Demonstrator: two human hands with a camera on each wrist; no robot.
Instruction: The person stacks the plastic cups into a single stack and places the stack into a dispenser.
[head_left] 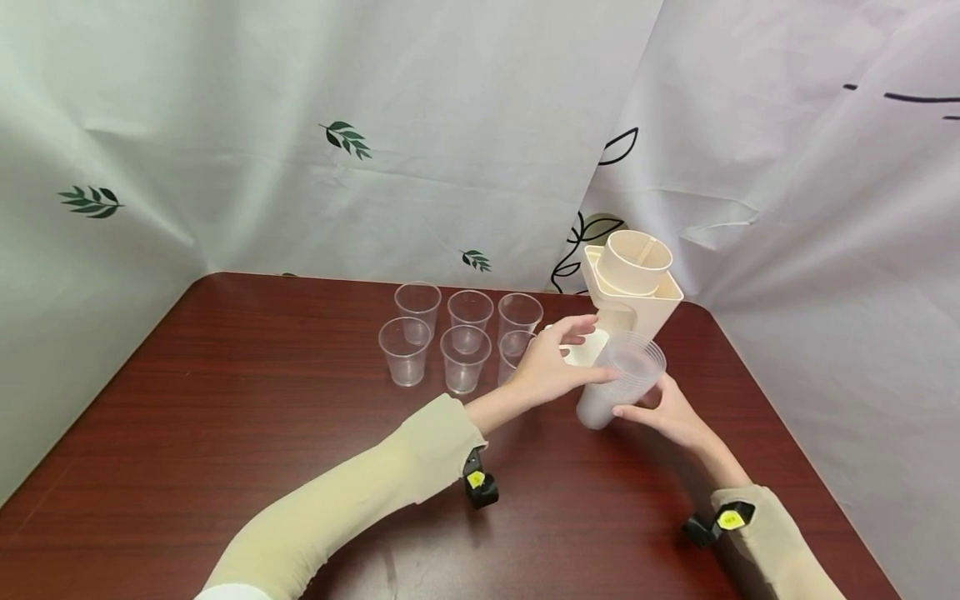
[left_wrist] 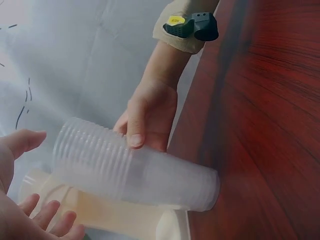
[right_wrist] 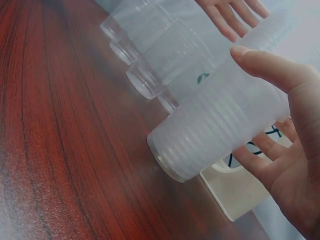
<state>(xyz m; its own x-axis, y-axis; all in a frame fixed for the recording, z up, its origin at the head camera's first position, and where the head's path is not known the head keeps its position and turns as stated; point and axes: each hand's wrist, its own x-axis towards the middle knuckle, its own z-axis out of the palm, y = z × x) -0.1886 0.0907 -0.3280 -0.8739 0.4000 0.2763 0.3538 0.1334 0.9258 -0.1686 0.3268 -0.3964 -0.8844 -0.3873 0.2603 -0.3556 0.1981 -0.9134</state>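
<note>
My right hand (head_left: 672,417) grips a tilted stack of nested clear plastic cups (head_left: 600,402), thumb on one side and fingers round the other. In the left wrist view the stack (left_wrist: 160,177) lies slanted across the picture, its ribbed rims toward my left hand (left_wrist: 17,187). That left hand (head_left: 546,360) is spread beside the rim end, fingers and thumb apart, with a gap to the cups in the left wrist view. From the right wrist, the bottom of the stack (right_wrist: 172,160) shows close over the table.
Single clear cups (head_left: 407,358) stand upright in two rows left of the hands, one partly behind the left hand. A cream cup dispenser (head_left: 652,312) with a round top opening stands behind the stack. White patterned cloth (head_left: 450,125) hangs behind the dark red table (head_left: 225,417).
</note>
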